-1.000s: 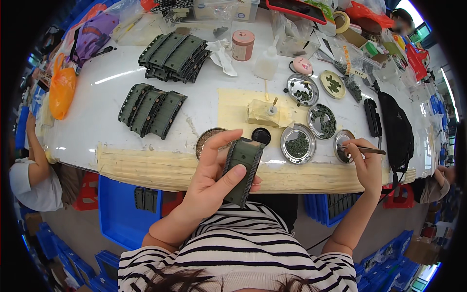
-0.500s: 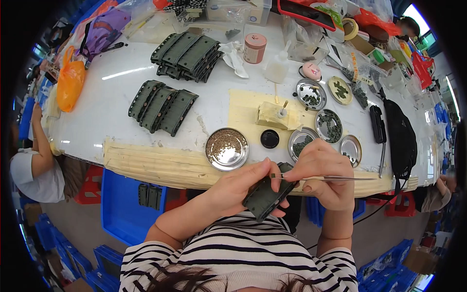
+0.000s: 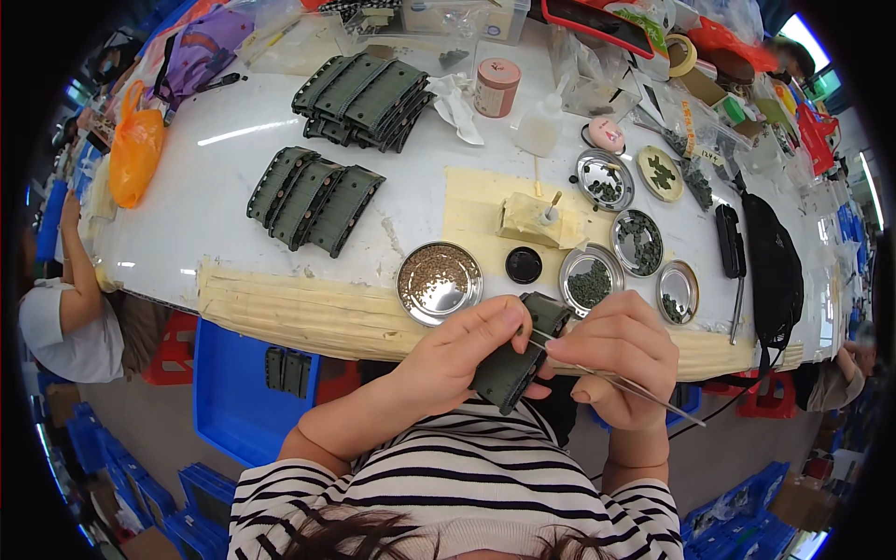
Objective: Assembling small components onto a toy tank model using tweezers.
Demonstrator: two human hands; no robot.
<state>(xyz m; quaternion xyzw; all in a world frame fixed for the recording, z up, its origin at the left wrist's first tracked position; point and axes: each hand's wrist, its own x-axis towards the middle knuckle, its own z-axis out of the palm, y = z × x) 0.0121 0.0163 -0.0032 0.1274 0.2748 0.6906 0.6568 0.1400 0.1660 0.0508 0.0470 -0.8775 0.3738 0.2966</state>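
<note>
My left hand (image 3: 457, 359) has its grip clamped around a dark green fabric pouch (image 3: 515, 355), thumb pressed along its top face, holding it tilted just in front of my striped shirt and below the near edge of the desk (image 3: 280, 308). My right hand (image 3: 623, 359) has its fingers pinched together on thin metal tweezers (image 3: 597, 371), whose tips meet the pouch near its upper end; I cannot tell whether they carry anything.

Just beyond my hands, on the desk's taped front edge, sits a round metal dish of small brownish pieces (image 3: 439, 280). To its right are a black lid (image 3: 524, 265) and more round dishes of dark green parts (image 3: 590, 278). Farther back lie two stacks of green pouches (image 3: 313, 196), a pink-lidded jar (image 3: 496, 86) and a clutter of bags and boxes.

As I judge it, the risk is a slip: the pouch hangs in the air over my lap, so a tiny part released from the tweezers could fall to the floor. My right elbow moving forward could also knock the nearest dish off the edge.
</note>
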